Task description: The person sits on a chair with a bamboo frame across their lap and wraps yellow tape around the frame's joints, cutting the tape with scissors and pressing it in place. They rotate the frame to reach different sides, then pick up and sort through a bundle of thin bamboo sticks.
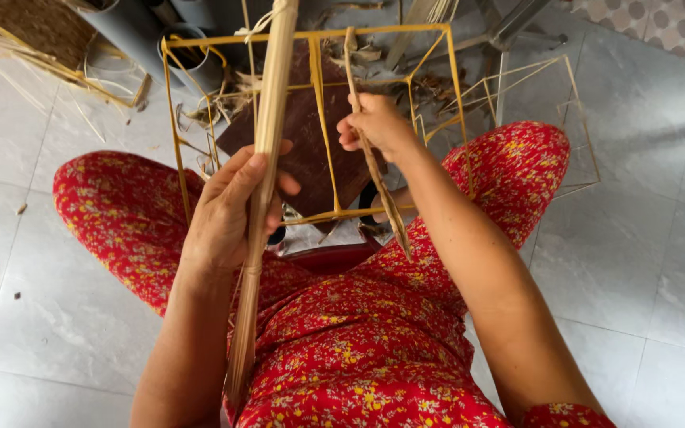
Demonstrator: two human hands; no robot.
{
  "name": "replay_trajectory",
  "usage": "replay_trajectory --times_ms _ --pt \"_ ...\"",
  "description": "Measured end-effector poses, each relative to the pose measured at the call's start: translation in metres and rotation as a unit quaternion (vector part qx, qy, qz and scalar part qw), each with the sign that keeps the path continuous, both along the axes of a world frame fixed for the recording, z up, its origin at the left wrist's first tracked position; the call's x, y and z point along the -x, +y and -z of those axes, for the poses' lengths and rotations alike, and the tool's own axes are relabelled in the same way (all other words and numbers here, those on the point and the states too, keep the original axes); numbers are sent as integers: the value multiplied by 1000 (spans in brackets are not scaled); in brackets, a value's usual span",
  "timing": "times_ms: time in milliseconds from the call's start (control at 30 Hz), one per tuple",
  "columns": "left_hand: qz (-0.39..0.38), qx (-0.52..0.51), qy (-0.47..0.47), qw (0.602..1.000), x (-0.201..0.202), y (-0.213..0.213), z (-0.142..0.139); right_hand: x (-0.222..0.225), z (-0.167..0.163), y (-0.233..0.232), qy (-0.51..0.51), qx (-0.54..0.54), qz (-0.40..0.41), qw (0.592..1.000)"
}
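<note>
- Floor (628,261): pale grey tiles, smooth, with scattered dry scraps.
- Frame (323,119): box-shaped skeleton of thin yellow bamboo rods, standing in front of the knees over a dark brown board (303,143).
- Bundle of bamboo splints (262,198): long, straight, pale tan, running from the lap upward past the frame.
- Left hand (231,210): grip closed around the bundle.
- Right hand (376,125): fingers pinched on a flat, fibrous brown strip (378,178) at the frame's middle.
</note>
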State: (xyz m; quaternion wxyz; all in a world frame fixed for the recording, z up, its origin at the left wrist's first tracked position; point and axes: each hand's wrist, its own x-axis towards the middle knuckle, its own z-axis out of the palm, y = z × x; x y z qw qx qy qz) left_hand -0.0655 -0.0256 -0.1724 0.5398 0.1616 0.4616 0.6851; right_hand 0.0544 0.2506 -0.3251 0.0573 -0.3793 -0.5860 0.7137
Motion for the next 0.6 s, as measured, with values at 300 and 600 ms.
replay_trajectory --times_ms 300,600 --pt "31 -5 -32 999 -14 12 19 4 18 -3 -132 -265 -112 949" --pt "59 17 -27 998 -25 20 31 -34 -62 -10 67 -260 25 963"
